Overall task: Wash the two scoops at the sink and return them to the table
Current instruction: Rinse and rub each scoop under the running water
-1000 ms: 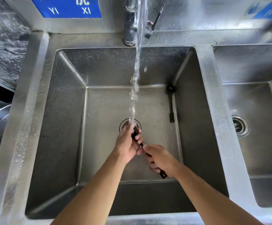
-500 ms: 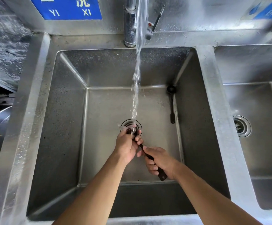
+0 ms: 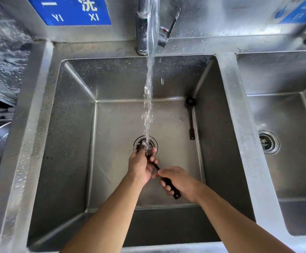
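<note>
Head view: both hands [image 3: 180, 181] grip a slim black scoop [image 3: 168, 182] over the steel sink [image 3: 44, 125].

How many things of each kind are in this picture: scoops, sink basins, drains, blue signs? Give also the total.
Black scoops: 2, one held under the water, one lying in the basin
Sink basins: 2
Drains: 2
Blue signs: 2
Total: 8

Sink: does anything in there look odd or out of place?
Nothing is damaged or spilled. One black scoop lies loose along the basin's right wall, apart from the hands. The other scoop is held under the running water by the left hand and right hand.
</note>
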